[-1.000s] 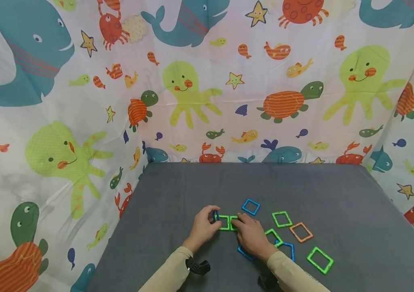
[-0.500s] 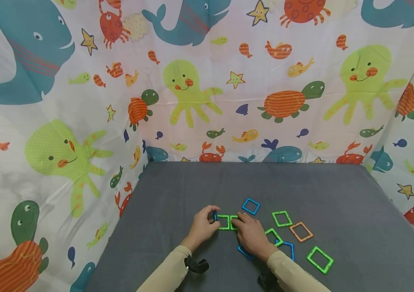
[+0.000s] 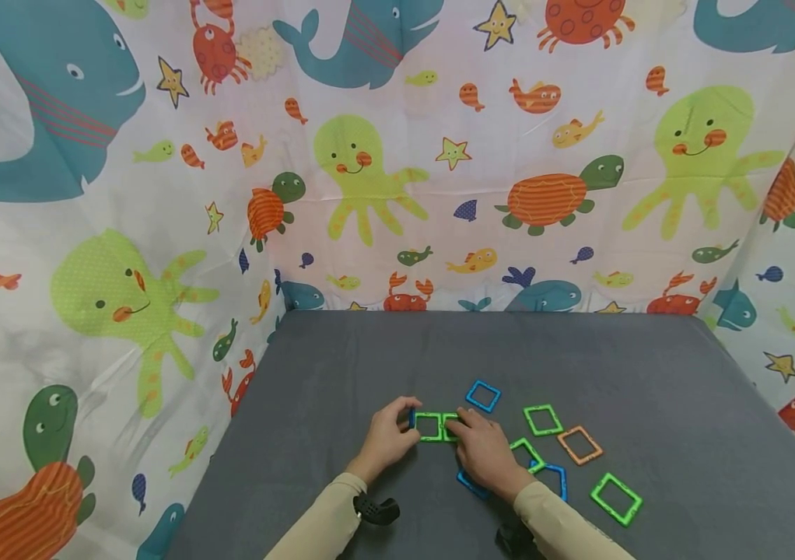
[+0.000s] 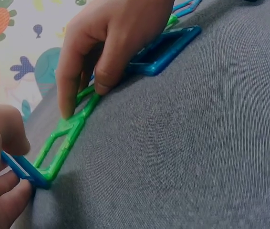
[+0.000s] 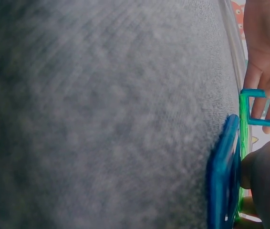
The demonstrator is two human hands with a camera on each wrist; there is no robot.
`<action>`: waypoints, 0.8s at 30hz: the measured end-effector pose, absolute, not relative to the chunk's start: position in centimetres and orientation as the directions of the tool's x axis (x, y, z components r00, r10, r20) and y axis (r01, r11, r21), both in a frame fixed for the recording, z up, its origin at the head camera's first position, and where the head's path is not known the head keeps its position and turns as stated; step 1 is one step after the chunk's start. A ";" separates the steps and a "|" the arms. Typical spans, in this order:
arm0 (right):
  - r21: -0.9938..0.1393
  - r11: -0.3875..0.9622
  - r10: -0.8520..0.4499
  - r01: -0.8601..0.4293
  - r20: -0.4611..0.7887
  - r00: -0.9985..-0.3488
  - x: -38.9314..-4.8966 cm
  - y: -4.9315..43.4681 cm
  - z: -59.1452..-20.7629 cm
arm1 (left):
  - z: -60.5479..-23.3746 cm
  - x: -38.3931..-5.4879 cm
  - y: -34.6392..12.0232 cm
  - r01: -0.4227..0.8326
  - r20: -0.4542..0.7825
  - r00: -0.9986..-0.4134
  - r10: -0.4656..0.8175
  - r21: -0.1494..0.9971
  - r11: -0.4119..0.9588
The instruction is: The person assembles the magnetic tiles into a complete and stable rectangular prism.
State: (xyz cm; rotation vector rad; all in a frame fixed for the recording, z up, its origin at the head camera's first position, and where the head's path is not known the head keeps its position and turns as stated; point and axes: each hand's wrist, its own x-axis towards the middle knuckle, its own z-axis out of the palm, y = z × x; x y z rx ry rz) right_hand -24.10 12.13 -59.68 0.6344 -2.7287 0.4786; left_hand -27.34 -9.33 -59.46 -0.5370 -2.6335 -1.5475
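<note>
High up, the head camera looks forward and down toward the tabletop's (image 3: 348, 350) far edge; wrist cameras sit low, close, both catching green tiles (image 4: 69, 145).

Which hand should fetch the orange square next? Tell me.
Probably the right hand: though touching a green square, it is nearer the orange square; the left hand grips a blue square upright.

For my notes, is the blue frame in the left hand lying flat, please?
No, the left hand holds the blue frame on edge, standing up from the green frames.
</note>
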 end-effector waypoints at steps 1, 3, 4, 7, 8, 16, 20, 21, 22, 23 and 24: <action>-0.250 0.847 -0.369 -0.469 0.360 -0.857 -24.1 12.1 -59.7 | -59.5 -27.3 -9.4 0.327 0.212 -0.935 0.285 0.830 0.452; -0.255 0.846 -0.366 -0.468 0.360 -0.858 -24.1 12.1 -59.8 | -59.8 -27.4 -9.5 0.352 0.219 -0.925 0.311 0.803 0.481; -0.256 0.847 -0.364 -0.465 0.357 -0.860 -24.1 12.1 -59.8 | -60.0 -27.4 -9.6 0.367 0.224 -0.919 0.325 0.786 0.497; -0.256 0.848 -0.361 -0.465 0.363 -0.859 -24.2 12.1 -59.9 | -60.5 -27.5 -9.7 0.405 0.236 -0.903 0.359 0.747 0.528; -0.254 0.848 -0.362 -0.466 0.366 -0.858 -24.2 12.1 -59.9 | -60.6 -27.6 -9.7 0.407 0.236 -0.902 0.361 0.744 0.530; -0.224 0.847 -0.373 -0.481 0.394 -0.840 -24.1 12.2 -59.8 | -60.6 -27.5 -9.7 0.406 0.247 -0.905 0.347 0.749 0.524; -0.232 0.852 -0.366 -0.469 0.377 -0.851 -24.0 12.1 -59.7 | -60.9 -27.4 -9.7 0.399 0.247 -0.908 0.338 0.757 0.517; -0.233 0.853 -0.364 -0.468 0.376 -0.852 -24.0 12.1 -59.7 | -61.0 -27.4 -9.7 0.400 0.249 -0.908 0.337 0.757 0.516; -0.231 0.854 -0.364 -0.466 0.375 -0.853 -24.0 12.0 -59.7 | -61.0 -27.3 -9.7 0.401 0.252 -0.908 0.336 0.759 0.513; -0.233 0.854 -0.363 -0.465 0.374 -0.854 -24.0 12.0 -59.7 | -61.0 -27.3 -9.7 0.400 0.254 -0.908 0.333 0.762 0.509; -0.234 0.853 -0.363 -0.465 0.373 -0.854 -24.0 12.0 -59.7 | -61.1 -27.3 -9.7 0.400 0.257 -0.908 0.331 0.765 0.505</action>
